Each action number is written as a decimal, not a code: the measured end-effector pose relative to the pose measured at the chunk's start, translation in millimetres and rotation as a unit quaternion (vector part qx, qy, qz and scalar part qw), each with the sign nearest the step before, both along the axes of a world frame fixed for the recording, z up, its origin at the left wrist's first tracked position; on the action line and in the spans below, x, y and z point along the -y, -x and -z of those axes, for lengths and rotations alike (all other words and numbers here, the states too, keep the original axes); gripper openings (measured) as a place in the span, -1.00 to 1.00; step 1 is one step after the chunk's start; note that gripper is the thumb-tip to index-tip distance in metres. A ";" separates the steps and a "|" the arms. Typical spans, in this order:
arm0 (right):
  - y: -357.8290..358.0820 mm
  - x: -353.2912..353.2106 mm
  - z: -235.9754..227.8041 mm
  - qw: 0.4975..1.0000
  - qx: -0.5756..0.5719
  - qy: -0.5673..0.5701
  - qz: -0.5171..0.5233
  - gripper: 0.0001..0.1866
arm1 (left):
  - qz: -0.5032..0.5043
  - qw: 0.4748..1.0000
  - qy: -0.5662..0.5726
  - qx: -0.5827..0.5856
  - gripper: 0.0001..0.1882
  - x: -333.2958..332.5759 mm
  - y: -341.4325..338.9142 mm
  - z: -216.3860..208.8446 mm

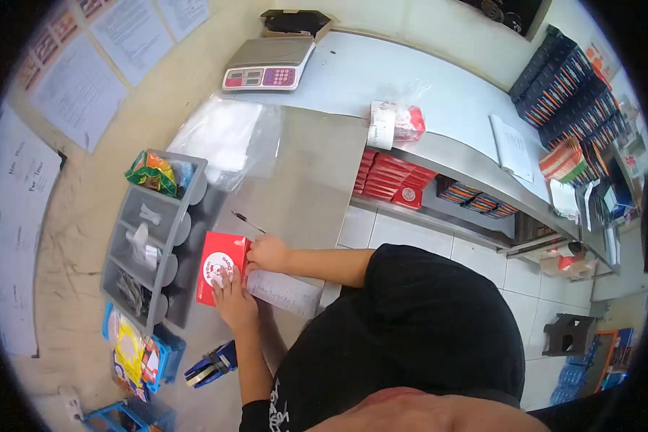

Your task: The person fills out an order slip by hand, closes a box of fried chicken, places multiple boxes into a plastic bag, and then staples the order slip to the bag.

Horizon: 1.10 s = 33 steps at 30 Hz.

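Note:
A red cardboard food box (212,270) with a white round print lies on the metal counter in front of me. My left hand (234,302) rests on it with fingers stretched out over the lid. The fingers of my right hand (268,255) are bent against the box's right edge, and their tips are partly hidden. A long white paper receipt (288,291) sticks out from that edge, just below my right hand. Beyond the box lies a dark pen (248,221). A blue tape dispenser (212,365) stands near my left forearm.
A grey compartment organizer (140,237) with plastic cutlery and packets stands along the wall. Farther off are clear plastic bags (227,140) and a weighing scale (270,65). Another bagged red box (409,124) sits on the side counter, above a shelf of stacked red boxes (389,178).

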State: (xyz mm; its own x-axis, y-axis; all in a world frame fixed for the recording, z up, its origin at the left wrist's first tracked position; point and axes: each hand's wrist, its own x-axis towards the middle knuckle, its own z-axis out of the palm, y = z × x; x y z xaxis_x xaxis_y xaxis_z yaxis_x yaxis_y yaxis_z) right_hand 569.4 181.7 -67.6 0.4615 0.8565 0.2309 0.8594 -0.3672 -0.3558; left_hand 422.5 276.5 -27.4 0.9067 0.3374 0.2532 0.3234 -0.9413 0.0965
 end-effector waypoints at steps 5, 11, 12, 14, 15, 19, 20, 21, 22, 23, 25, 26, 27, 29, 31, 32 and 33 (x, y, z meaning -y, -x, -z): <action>-20.7 40.0 -10.3 0.995 -0.061 -0.053 0.057 -0.77 | -0.105 0.993 0.007 -0.054 -0.56 24.7 -28.7 -18.2; -101.0 122.7 -26.5 0.948 -0.277 -0.045 0.146 -0.84 | -0.174 0.984 0.036 -0.019 -0.47 3.6 -59.5 -6.0; -125.3 136.6 -23.4 0.966 -0.219 -0.013 0.139 -0.83 | -0.170 0.984 0.033 -0.033 -0.47 3.1 -62.3 -8.8; -165.3 147.1 -28.9 0.955 -0.235 -0.054 0.171 -0.83 | -0.191 0.981 0.005 -0.036 -0.47 10.1 -57.9 -14.2; -188.5 145.3 -30.7 0.965 -0.205 -0.076 0.142 -0.85 | -0.184 0.983 -0.012 -0.014 -0.47 11.4 -59.5 -16.3; -269.3 102.2 -34.2 0.975 0.015 -0.220 0.026 -0.89 | -0.237 0.971 -0.027 0.014 -0.49 33.3 -48.6 -17.4; -283.1 84.8 -44.3 0.974 0.007 -0.225 0.016 -0.89 | -0.273 0.960 -0.020 0.055 -0.49 42.2 -47.0 -15.0; -293.5 66.6 -58.8 0.978 0.080 -0.193 -0.001 -0.89 | -0.307 0.947 -0.015 0.094 -0.50 49.3 -49.8 -14.5; -311.9 52.0 -58.4 0.988 0.107 -0.106 -0.018 -0.87 | -0.309 0.947 -0.020 0.086 -0.50 56.3 -56.5 -15.7; -331.4 37.7 -57.5 0.990 0.133 -0.022 -0.042 -0.85 | -0.310 0.946 -0.009 0.094 -0.51 64.0 -63.6 -16.4; -363.4 4.6 -61.9 0.995 0.059 0.071 -0.036 -0.82 | -0.315 0.944 -0.004 0.096 -0.53 73.8 -81.1 -21.9; -366.2 -10.5 -78.4 0.999 0.007 0.032 -0.005 -0.82 | -0.311 0.946 0.010 0.088 -0.54 80.1 -89.4 -27.2; -368.9 -17.7 -91.5 0.999 0.000 0.036 -0.015 -0.82 | -0.307 0.948 0.026 0.080 -0.56 87.5 -94.5 -29.6; -377.7 -24.4 -113.3 0.980 -0.170 -0.014 -0.105 -0.90 | -0.303 0.949 0.039 0.075 -0.58 95.2 -104.9 -34.3; -389.2 -6.1 -70.7 0.988 0.014 0.044 -0.144 -0.91 | -0.283 0.955 0.048 0.075 -0.60 93.3 -116.5 -39.8; -393.7 -1.2 -64.5 0.978 0.106 0.083 -0.161 -0.92 | -0.263 0.959 0.072 0.081 -0.61 94.9 -122.0 -38.4; -399.6 0.7 -59.1 0.958 0.200 0.111 -0.176 -0.92 | -0.241 0.962 0.096 0.086 -0.63 96.3 -127.5 -36.9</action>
State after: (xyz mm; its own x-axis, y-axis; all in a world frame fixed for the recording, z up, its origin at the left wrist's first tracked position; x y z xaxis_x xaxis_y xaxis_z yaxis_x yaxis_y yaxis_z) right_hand 969.0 181.0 -8.5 0.0483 0.9912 0.1236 0.9950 -0.0585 0.0806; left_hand 550.0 180.2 9.6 0.5836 0.7633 0.2771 0.6811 -0.6459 0.3447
